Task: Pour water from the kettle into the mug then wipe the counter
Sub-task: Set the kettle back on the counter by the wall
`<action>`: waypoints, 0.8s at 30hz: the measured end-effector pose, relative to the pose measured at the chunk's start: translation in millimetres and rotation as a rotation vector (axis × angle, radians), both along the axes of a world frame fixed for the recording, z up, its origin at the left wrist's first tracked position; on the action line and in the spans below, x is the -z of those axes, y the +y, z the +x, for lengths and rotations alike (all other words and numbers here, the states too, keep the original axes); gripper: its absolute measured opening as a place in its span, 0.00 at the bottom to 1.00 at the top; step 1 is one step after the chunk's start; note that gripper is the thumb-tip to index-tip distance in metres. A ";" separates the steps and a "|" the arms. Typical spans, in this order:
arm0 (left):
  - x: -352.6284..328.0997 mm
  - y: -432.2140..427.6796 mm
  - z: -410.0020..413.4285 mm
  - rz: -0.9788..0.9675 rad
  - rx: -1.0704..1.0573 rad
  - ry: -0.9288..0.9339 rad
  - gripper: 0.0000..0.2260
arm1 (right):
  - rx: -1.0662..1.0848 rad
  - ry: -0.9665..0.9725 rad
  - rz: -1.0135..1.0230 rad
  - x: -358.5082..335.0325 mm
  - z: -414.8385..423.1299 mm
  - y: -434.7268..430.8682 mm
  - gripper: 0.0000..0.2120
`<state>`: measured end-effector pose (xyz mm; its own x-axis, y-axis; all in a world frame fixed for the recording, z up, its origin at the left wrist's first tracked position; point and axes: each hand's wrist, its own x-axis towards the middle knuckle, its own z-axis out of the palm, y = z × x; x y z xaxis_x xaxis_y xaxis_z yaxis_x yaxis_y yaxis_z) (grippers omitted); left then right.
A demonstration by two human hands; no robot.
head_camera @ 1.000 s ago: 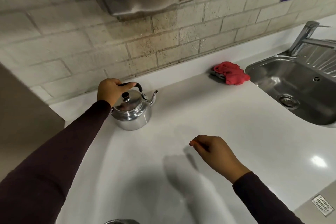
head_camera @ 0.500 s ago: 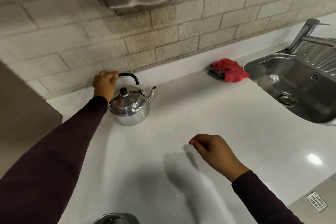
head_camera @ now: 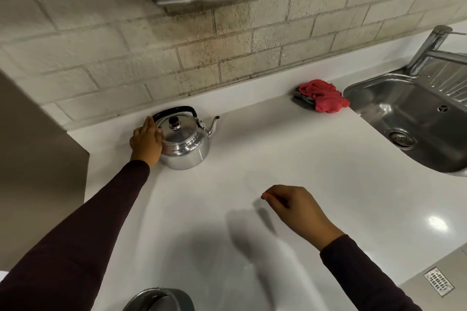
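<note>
Kettle (head_camera: 185, 142): steel, upright at counter (head_camera: 290, 159) rear near brick wall (head_camera: 227, 53); spout pointing right toward red cloth (head_camera: 324, 96) and sink (head_camera: 404, 113); black handle arched left-to-right. Left hand (head_camera: 146, 141): flat against kettle's left side, fingers together. Right hand (head_camera: 295, 207): loosely curled, empty, above counter. Mug (head_camera: 159, 300): rim at bottom edge.

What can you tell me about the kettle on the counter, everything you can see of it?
The kettle is a small, shiny, squat metal one, upright on the white counter near the brick wall. Its domed lid, with a dark knob, is on. The black arched handle stands up, and the short curved spout points right, toward the red cloth. The left hand rests flat against its left side, not gripping the handle.
</note>
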<state>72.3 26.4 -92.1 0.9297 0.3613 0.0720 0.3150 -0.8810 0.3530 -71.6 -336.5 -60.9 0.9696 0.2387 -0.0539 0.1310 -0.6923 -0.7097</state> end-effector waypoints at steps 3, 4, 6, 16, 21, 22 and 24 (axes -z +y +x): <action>-6.0 0.4 2.0 -0.040 0.020 0.039 0.23 | -0.008 -0.006 -0.010 -2.8 1.9 0.4 0.09; -9.7 0.7 0.4 -0.035 0.018 0.058 0.23 | -0.013 -0.013 -0.017 -4.3 2.3 1.3 0.09; -17.6 -1.9 -2.1 -0.039 0.013 0.074 0.22 | -0.007 -0.020 -0.015 -6.4 4.9 1.1 0.09; -62.4 -48.2 -90.8 -0.325 0.039 -0.214 0.18 | -0.078 -0.060 -0.037 -15.1 7.4 2.2 0.09; -110.0 -83.7 -144.3 -0.486 0.285 -0.071 0.13 | -0.114 -0.064 -0.021 -18.5 3.1 -1.2 0.08; -120.7 -91.6 -153.6 -0.518 0.325 -0.057 0.11 | -0.116 -0.064 -0.013 -17.7 1.9 -1.3 0.08; -141.1 -113.1 -175.3 -0.613 0.381 -0.080 0.10 | -0.130 -0.069 -0.009 -17.5 -0.6 -5.9 0.08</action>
